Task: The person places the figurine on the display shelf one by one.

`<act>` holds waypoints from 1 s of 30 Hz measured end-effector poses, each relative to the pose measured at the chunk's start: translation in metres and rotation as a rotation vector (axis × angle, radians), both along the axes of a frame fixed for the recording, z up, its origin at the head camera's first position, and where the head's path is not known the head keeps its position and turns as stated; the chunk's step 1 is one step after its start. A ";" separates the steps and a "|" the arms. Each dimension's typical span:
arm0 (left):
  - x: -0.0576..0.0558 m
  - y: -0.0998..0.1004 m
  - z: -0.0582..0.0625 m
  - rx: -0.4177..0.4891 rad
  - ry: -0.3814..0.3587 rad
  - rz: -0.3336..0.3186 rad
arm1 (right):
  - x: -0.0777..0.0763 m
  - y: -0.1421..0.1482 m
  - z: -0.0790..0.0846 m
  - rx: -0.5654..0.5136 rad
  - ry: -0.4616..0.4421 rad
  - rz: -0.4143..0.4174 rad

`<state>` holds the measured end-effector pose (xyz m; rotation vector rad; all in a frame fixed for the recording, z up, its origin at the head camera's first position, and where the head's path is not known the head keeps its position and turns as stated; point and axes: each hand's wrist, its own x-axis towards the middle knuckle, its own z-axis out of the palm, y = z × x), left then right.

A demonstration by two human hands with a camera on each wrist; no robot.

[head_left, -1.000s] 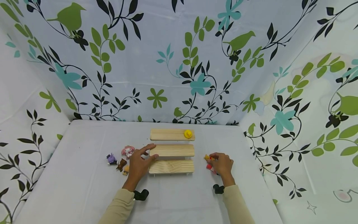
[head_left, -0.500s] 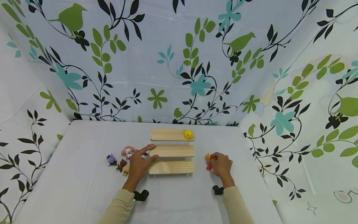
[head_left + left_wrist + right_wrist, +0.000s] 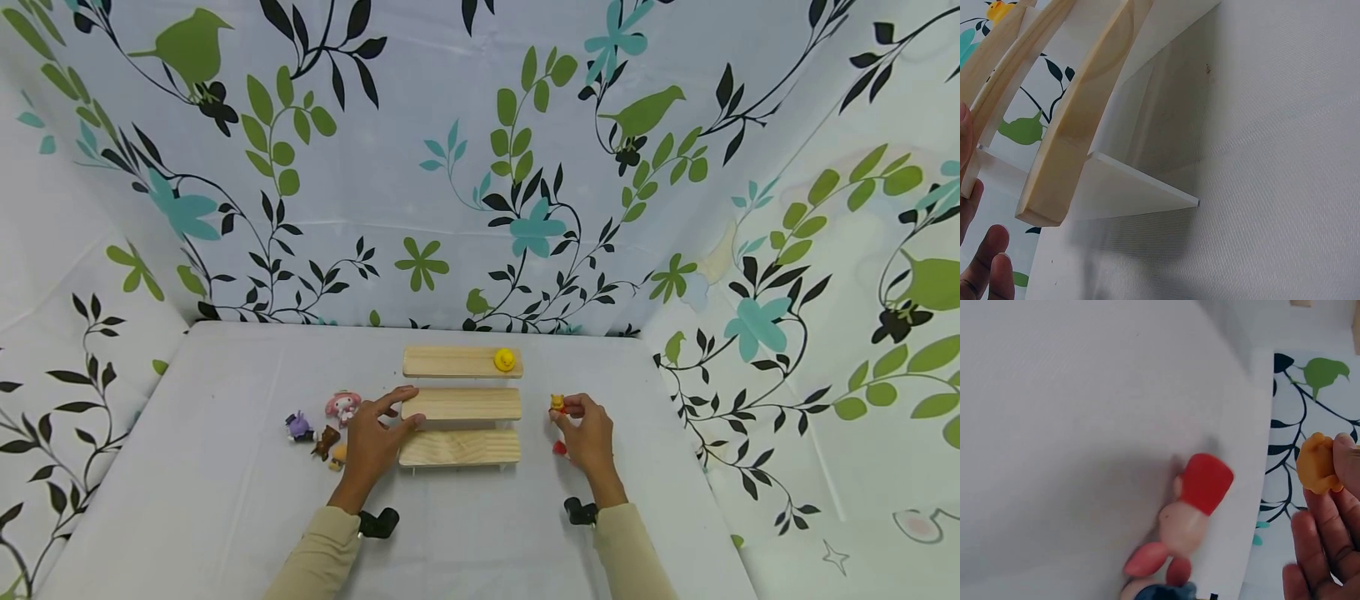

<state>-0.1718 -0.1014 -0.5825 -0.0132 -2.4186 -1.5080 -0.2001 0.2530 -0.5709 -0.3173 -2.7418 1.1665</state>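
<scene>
The right hand point(image 3: 592, 440) pinches a round-eared orange-yellow toy point(image 3: 557, 402), red below the head, over the table point(image 3: 645, 392) toward its right edge; the left hand point(image 3: 372, 442) grips a wooden shelf point(image 3: 467, 404).

A small screened-off work spot, whether in a home or a lab cannot be told: white sheeting point(image 3: 360, 175) printed with leaves and birds fills the frame's top and both sides, enclosing a white-covered desk point(image 3: 202, 467) at lower centre.
</scene>
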 end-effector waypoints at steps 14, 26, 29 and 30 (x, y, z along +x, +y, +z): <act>-0.001 0.000 -0.001 -0.012 -0.010 -0.001 | 0.004 -0.015 0.021 -0.095 0.119 0.042; -0.001 0.000 0.000 -0.011 -0.016 0.006 | 0.009 -0.028 0.037 -0.161 0.225 0.121; 0.000 0.000 0.001 -0.015 -0.011 0.006 | 0.010 -0.032 0.039 -0.180 0.235 0.135; 0.000 0.000 0.001 -0.015 -0.010 0.006 | 0.010 -0.033 0.040 -0.184 0.237 0.141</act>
